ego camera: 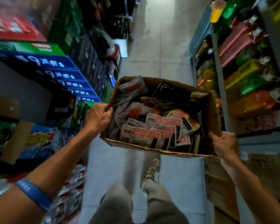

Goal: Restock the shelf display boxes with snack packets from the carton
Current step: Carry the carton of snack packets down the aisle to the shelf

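1. Left hand [98, 117]: curled over the left rim of the cardboard carton [213, 113]
2. Carton: held above the aisle floor; soft walls judged best gripped at opposite rims
3. Snack packets [152, 133]: loose inside, judged light, slippery
4. Right hand [225, 144]: gripping the near right corner

- The fingertips of the left hand [98, 116] are hidden behind the carton [212, 113] wall.
- The lower snack packets [153, 131] are covered by the upper ones.
- The bottles [249, 88] on the right shelf are blurred; no labels can be read.
- The legs [136, 204] and the shoe [151, 171] are smeared.
- Both forearms are cut off by the picture's edge.
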The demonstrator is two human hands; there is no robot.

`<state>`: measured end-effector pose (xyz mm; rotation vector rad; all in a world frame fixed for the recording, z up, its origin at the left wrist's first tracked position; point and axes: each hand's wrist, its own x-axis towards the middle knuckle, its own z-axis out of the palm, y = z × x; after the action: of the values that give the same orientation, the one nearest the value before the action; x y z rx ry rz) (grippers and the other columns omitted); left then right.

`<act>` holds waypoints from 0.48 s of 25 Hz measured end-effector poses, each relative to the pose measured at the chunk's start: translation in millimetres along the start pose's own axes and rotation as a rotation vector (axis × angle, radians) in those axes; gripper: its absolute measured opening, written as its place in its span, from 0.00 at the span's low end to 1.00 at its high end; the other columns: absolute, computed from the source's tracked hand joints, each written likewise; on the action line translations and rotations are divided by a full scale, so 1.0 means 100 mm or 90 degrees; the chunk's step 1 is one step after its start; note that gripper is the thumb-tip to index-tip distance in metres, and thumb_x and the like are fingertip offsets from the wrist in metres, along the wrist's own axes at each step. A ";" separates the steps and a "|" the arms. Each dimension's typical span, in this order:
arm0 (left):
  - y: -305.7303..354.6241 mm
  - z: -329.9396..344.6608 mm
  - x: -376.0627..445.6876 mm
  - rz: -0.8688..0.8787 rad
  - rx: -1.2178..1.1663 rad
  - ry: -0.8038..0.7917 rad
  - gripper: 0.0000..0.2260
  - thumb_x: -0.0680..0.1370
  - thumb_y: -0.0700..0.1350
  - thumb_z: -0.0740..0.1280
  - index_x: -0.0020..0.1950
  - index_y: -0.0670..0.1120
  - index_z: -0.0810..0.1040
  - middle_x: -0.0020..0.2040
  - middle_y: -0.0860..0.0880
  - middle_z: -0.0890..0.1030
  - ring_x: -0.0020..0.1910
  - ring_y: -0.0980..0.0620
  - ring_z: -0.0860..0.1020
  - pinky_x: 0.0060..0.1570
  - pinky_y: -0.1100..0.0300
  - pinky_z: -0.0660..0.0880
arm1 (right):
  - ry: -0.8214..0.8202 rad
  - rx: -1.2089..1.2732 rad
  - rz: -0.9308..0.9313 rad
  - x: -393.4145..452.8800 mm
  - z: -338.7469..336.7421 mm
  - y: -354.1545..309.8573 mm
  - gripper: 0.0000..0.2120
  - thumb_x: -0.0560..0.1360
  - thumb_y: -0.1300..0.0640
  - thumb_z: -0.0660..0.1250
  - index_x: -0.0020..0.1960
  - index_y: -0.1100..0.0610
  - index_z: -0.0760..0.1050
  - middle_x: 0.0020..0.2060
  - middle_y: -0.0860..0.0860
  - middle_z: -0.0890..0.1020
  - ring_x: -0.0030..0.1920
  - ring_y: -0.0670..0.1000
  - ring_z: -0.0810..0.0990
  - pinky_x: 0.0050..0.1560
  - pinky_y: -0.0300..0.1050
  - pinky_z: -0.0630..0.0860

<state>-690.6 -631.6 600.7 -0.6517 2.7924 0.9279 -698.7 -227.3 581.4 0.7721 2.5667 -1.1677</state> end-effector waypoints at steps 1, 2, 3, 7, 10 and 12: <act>0.10 -0.01 0.17 -0.008 -0.009 -0.001 0.16 0.81 0.51 0.63 0.39 0.41 0.79 0.36 0.42 0.81 0.38 0.41 0.80 0.38 0.50 0.75 | -0.011 0.002 -0.006 0.19 -0.02 -0.14 0.12 0.79 0.54 0.67 0.39 0.58 0.74 0.28 0.55 0.73 0.29 0.54 0.71 0.30 0.44 0.65; 0.21 -0.01 0.39 -0.018 -0.015 -0.002 0.16 0.80 0.51 0.63 0.39 0.41 0.79 0.36 0.42 0.81 0.38 0.41 0.81 0.38 0.50 0.75 | -0.018 0.009 -0.012 0.42 -0.02 -0.31 0.12 0.79 0.55 0.67 0.39 0.58 0.74 0.28 0.55 0.73 0.29 0.54 0.72 0.30 0.44 0.65; 0.33 -0.02 0.61 -0.030 -0.016 -0.003 0.16 0.81 0.51 0.63 0.41 0.42 0.80 0.37 0.42 0.82 0.39 0.41 0.80 0.38 0.51 0.75 | -0.020 0.017 -0.009 0.67 -0.02 -0.48 0.12 0.79 0.55 0.67 0.38 0.57 0.74 0.27 0.54 0.72 0.28 0.54 0.71 0.30 0.45 0.65; 0.76 -0.06 1.65 -0.042 -0.022 -0.005 0.16 0.81 0.51 0.63 0.43 0.41 0.81 0.39 0.41 0.82 0.41 0.41 0.80 0.40 0.50 0.74 | -0.023 0.023 -0.024 1.65 0.05 -1.24 0.14 0.79 0.59 0.67 0.35 0.57 0.72 0.27 0.54 0.72 0.28 0.52 0.71 0.28 0.41 0.65; 1.00 -0.07 2.55 -0.020 -0.042 -0.004 0.15 0.81 0.51 0.63 0.41 0.42 0.80 0.38 0.41 0.82 0.41 0.41 0.80 0.40 0.51 0.74 | 0.000 0.011 -0.025 2.36 0.18 -1.78 0.14 0.79 0.60 0.68 0.35 0.57 0.72 0.29 0.55 0.74 0.29 0.53 0.73 0.27 0.41 0.68; 1.17 -0.12 3.23 -0.009 -0.055 -0.006 0.15 0.80 0.51 0.63 0.40 0.43 0.80 0.38 0.42 0.82 0.40 0.42 0.81 0.39 0.51 0.75 | 0.021 -0.003 -0.018 2.85 0.30 -2.19 0.15 0.78 0.58 0.68 0.33 0.55 0.72 0.28 0.54 0.73 0.29 0.52 0.71 0.30 0.43 0.66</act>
<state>-1031.9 -670.8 593.3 -0.6758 2.7495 1.0514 -1057.4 -263.4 587.2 0.7622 2.6139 -1.1655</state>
